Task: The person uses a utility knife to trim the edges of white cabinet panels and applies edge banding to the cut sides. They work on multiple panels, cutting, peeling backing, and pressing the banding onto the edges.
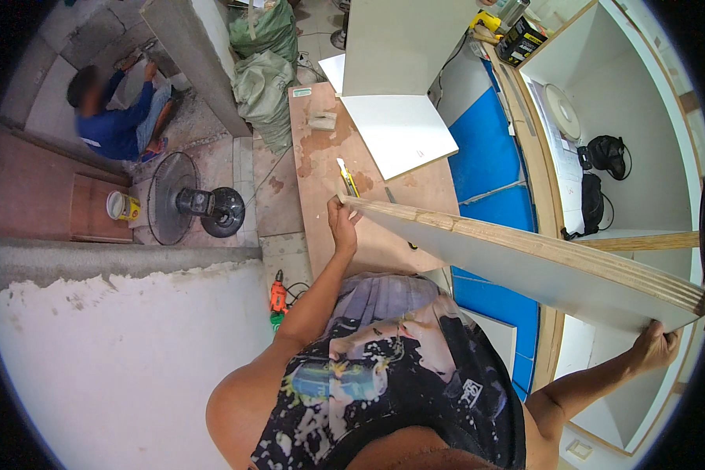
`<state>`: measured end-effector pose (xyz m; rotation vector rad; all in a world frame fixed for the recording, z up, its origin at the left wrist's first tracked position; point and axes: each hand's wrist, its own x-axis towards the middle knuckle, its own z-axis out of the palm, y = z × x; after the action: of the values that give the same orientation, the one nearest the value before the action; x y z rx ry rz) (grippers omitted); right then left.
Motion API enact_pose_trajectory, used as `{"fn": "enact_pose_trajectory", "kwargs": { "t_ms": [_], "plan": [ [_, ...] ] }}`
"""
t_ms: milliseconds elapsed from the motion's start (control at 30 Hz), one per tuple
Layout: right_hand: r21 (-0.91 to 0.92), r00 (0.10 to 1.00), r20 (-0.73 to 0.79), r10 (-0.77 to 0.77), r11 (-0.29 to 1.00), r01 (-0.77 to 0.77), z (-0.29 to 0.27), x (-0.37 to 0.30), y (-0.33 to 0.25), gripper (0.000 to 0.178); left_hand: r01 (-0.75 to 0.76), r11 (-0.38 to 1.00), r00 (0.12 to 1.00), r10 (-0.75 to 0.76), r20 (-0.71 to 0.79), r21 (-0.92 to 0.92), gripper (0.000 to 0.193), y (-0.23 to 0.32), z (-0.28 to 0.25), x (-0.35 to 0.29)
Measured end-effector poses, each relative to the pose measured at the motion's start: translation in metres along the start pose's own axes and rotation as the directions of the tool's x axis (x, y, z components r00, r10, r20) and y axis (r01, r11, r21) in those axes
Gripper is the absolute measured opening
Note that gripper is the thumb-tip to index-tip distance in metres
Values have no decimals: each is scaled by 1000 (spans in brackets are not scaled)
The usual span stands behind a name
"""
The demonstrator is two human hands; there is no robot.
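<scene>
A long plywood board with a pale grey face (525, 262) crosses in front of me on edge, its layered wood edge facing up. At its left end, my left hand (343, 225) is closed round the corner. My right hand (656, 346) grips the lower edge near the far right end, its fingers partly hidden. Just beyond the left end lies a yellow utility knife (349, 178) on a brown wooden work board (411, 184). White panels (399, 133) rest on the back of that work board, near a small greyish block (322, 121).
A white cabinet (642, 70) with a wooden crosspiece stands right, beside blue tiles (486, 145). An orange drill (278, 294) lies on the floor left of me. Further left are a black fan (194, 201), a bucket (123, 206), sacks (264, 94) and a crouching person (121, 117).
</scene>
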<state>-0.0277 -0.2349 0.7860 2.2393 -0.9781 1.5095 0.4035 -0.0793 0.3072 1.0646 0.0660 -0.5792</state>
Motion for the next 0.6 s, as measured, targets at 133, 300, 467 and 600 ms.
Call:
{"fn": "enact_pose_trajectory", "kwargs": {
  "t_ms": [133,300,467,600],
  "plan": [
    [-244,995,27,97,966,-88,-13,11,25,58,-174,983,952,152,266,64,33,-8,-21,8],
    [-364,989,39,145,924,-121,-12,33,50,60,-136,990,931,115,347,39,42,14,-16,-3],
    [-453,968,81,239,874,-178,-7,74,89,57,-202,977,933,170,318,69,42,13,-15,1],
    [-535,950,83,301,818,-212,-5,90,120,55,-215,974,917,177,356,69,38,20,-10,-3]
  ]
}}
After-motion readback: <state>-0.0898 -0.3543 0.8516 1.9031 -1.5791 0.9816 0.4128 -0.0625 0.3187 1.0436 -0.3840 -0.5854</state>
